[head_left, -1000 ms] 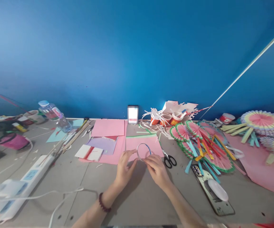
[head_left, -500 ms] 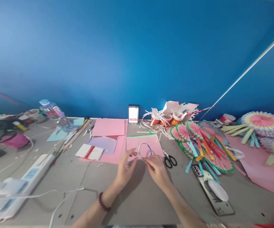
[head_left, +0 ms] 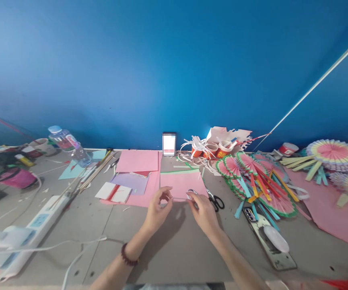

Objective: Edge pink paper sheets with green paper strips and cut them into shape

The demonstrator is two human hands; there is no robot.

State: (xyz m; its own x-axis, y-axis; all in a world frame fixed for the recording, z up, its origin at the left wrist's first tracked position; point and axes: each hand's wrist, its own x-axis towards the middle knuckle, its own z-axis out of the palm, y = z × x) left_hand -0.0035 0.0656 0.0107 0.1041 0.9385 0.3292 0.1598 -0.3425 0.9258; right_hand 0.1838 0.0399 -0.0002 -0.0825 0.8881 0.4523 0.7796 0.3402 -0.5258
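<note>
My right hand (head_left: 204, 211) holds a thin roll of tape (head_left: 191, 192) by its rim, largely covered by the fingers. My left hand (head_left: 158, 209) is at the same height to the left, thumb and forefinger closed in a pinch. A thin pale line, apparently a strip of tape, runs between the two hands; its end is too small to see clearly. Both hands are over the near edge of a pink paper sheet (head_left: 181, 183) with a green strip along its far edge. Black-handled scissors (head_left: 219, 202) lie just right of my right hand.
Pink paper (head_left: 139, 161), purple paper (head_left: 139, 186) and a white card pack (head_left: 113, 192) lie left. A phone (head_left: 169, 144) leans on the wall. Folded paper fans (head_left: 278, 201) and another phone (head_left: 278, 257) lie right. A power strip (head_left: 31, 229) and bottle (head_left: 71, 145) stand left.
The tape roll, upright as a ring before, has tipped down and is mostly hidden in my right hand. My left fingers have closed from a looser pose. The hands are slightly farther apart.
</note>
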